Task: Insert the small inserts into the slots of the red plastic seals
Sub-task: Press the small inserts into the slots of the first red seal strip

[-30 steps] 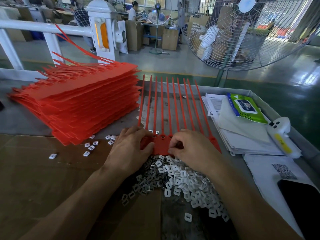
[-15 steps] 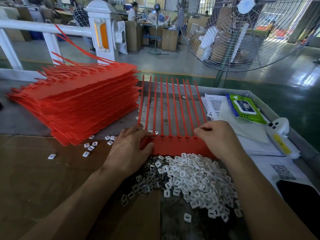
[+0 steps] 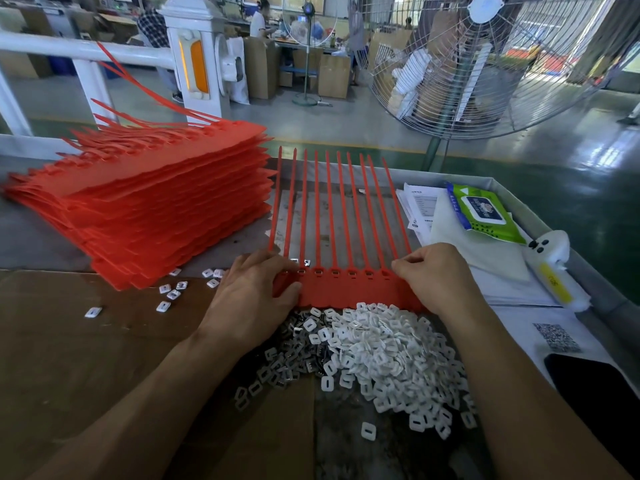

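Seals [image 3: 349,289] in one joined red strip lie flat under the left hand [image 3: 256,299], fingers pressing; the right hand [image 3: 433,275] pinches its far-right slot. Keep the strip pinned while seating each insert [image 3: 381,344] squarely.

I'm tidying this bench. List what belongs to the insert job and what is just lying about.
Job:
- red seal strip under the left hand and right hand
- pile of white inserts
- stack of red seals

Lying about:
- wipes pack
- papers
- white device with a yellow label
- phone
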`<action>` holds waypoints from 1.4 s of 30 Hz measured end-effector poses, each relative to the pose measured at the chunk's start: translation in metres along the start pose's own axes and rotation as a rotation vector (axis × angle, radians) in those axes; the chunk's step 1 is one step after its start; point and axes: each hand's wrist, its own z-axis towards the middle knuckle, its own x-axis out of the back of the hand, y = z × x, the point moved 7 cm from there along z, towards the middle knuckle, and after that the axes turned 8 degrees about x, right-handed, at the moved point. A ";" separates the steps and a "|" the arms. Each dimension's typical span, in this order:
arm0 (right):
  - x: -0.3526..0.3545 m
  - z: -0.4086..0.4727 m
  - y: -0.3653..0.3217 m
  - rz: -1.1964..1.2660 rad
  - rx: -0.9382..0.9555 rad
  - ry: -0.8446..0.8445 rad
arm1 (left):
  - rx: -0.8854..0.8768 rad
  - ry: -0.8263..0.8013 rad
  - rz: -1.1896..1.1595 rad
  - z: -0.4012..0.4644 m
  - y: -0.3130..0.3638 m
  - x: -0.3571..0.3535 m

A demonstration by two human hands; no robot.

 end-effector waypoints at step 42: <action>-0.009 -0.001 -0.005 -0.066 0.073 0.034 | 0.018 -0.028 0.018 -0.001 0.002 -0.001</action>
